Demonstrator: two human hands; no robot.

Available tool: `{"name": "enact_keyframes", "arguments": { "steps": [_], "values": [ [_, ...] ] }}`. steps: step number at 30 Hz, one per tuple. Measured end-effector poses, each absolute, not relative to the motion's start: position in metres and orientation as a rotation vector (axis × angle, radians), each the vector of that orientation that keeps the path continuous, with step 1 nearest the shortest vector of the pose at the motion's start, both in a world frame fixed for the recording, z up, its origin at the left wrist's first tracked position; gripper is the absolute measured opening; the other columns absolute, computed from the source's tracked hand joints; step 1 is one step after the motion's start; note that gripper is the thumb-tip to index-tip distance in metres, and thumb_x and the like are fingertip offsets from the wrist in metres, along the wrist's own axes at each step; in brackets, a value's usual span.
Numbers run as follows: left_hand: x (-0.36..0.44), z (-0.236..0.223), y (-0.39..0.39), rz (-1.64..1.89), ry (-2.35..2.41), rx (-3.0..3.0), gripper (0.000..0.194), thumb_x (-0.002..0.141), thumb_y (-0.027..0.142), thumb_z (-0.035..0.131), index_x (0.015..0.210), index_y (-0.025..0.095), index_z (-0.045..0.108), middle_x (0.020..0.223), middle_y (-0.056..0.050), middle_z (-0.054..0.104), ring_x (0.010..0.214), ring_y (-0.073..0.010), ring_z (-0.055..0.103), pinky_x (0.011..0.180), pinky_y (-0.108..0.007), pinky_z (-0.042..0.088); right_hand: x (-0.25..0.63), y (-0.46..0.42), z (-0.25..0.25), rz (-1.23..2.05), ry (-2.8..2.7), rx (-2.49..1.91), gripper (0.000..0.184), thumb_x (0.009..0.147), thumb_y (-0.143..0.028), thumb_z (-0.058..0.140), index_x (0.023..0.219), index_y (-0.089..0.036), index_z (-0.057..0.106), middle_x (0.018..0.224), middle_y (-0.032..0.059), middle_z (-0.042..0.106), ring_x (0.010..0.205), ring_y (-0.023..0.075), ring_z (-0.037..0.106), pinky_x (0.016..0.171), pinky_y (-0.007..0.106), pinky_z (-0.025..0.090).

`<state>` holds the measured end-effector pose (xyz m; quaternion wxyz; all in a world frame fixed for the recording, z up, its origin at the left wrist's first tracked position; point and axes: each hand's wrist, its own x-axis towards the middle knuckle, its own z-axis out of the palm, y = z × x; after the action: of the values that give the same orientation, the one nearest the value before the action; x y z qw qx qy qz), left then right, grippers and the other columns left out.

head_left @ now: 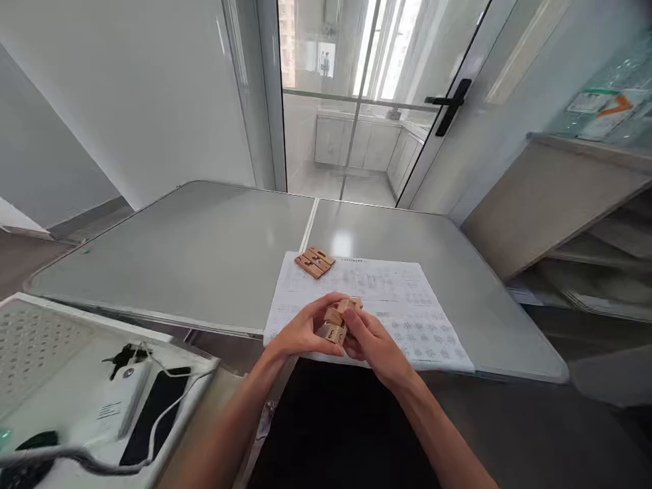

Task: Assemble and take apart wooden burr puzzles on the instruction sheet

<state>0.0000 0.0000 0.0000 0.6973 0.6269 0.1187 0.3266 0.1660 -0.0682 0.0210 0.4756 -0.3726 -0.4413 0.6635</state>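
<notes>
Several light wooden puzzle pieces (336,333) with dark printed marks are clustered between my two hands, just above the near edge of a printed sheet. My left hand (308,331) is closed round their left side, thumb along the bottom. From the right, my right hand (371,339) grips the same cluster, its thumb pressed on top. Fingers hide part of the pieces, so how they fit together cannot be made out. Beyond my hands, a few darker notched wooden pieces (314,261) lie side by side on the upper left of the paper sheet (397,292), which carries small diagrams.
The paper rests on a grey folding table (219,251) with a pale centre seam. At left, a white stand (61,367) holds a white power bank (119,401), a black phone (155,414), keys and cables. Wooden shelves (570,197) stand at right; a glass door (356,136) is behind.
</notes>
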Motion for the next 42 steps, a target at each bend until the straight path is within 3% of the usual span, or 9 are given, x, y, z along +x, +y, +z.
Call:
{"name": "enact_keyframes", "arguments": {
  "steps": [7,15,20,22,25,30,37,42],
  "values": [
    [-0.001,-0.005,0.005,0.76,0.214,1.414,0.079,0.062,0.048,0.097,0.13,0.024,0.066,0.125,-0.01,0.062,0.116,-0.0306,0.062,0.1,-0.041,0.05,0.159,-0.075,0.02,1.597,-1.006,-0.936,0.053,0.093,-0.074,0.062,0.091,-0.021,0.062,0.064,-0.0066,0.031,0.053,0.0075,0.023,0.046,0.021,0.023],
    [-0.002,-0.001,0.007,0.796,0.181,1.457,0.079,0.06,0.059,0.095,0.125,0.023,0.068,0.133,-0.013,0.057,0.119,-0.0339,0.061,0.101,-0.047,0.052,0.148,-0.082,0.024,1.487,-1.03,-0.97,0.057,0.094,-0.076,0.058,0.088,-0.02,0.062,0.062,-0.0057,0.035,0.052,0.0086,0.029,0.046,0.022,0.03],
    [-0.01,0.037,-0.009,0.796,0.468,1.779,0.067,0.075,0.042,0.091,0.134,0.028,0.064,0.133,-0.011,0.062,0.122,-0.0288,0.061,0.106,-0.043,0.048,0.161,-0.086,0.03,1.4,-1.01,-1.041,0.053,0.1,-0.07,0.055,0.084,-0.02,0.057,0.065,-0.0064,0.031,0.054,0.0076,0.025,0.045,0.021,0.025],
    [-0.013,0.049,-0.019,0.835,0.655,1.794,0.054,0.087,0.043,0.081,0.134,0.026,0.06,0.121,-0.009,0.067,0.109,-0.0235,0.064,0.098,-0.037,0.051,0.164,-0.087,0.035,1.321,-0.998,-1.087,0.05,0.101,-0.068,0.055,0.086,-0.02,0.055,0.068,-0.0063,0.031,0.055,0.0077,0.024,0.046,0.021,0.025],
    [-0.013,0.056,-0.033,0.77,0.813,1.699,0.033,0.1,0.051,0.062,0.114,0.021,0.059,0.095,-0.004,0.068,0.08,-0.0164,0.065,0.079,-0.032,0.053,0.163,-0.089,0.04,1.237,-0.995,-1.119,0.049,0.102,-0.066,0.055,0.083,-0.021,0.051,0.07,-0.0058,0.032,0.057,0.0082,0.025,0.047,0.021,0.028],
    [-0.003,0.051,-0.047,0.602,0.789,1.712,0.043,0.107,0.056,0.043,0.085,0.02,0.052,0.072,0.002,0.057,0.063,-0.0123,0.051,0.063,-0.027,0.043,0.158,-0.093,0.038,1.217,-1.067,-1.068,0.043,0.107,-0.061,0.048,0.087,-0.022,0.051,0.074,-0.0041,0.039,0.06,0.01,0.032,0.051,0.023,0.034],
    [0.011,0.038,-0.058,0.73,0.67,1.35,0.048,0.105,0.064,0.044,0.082,0.021,0.043,0.067,0.007,0.031,0.058,-0.0099,0.027,0.054,-0.026,0.031,0.167,-0.101,0.036,1.294,-1.223,-1.036,0.034,0.11,-0.054,0.044,0.098,-0.023,0.052,0.077,-0.0043,0.036,0.062,0.0111,0.031,0.054,0.026,0.034],
    [0.017,0.034,-0.064,0.811,0.716,1.312,0.049,0.103,0.065,0.047,0.082,0.021,0.042,0.069,0.007,0.03,0.059,-0.0095,0.026,0.054,-0.025,0.032,0.166,-0.107,0.039,1.25,-1.254,-1.082,0.033,0.111,-0.052,0.042,0.097,-0.023,0.051,0.074,-0.0049,0.035,0.061,0.0114,0.03,0.053,0.027,0.031]
  ]
}}
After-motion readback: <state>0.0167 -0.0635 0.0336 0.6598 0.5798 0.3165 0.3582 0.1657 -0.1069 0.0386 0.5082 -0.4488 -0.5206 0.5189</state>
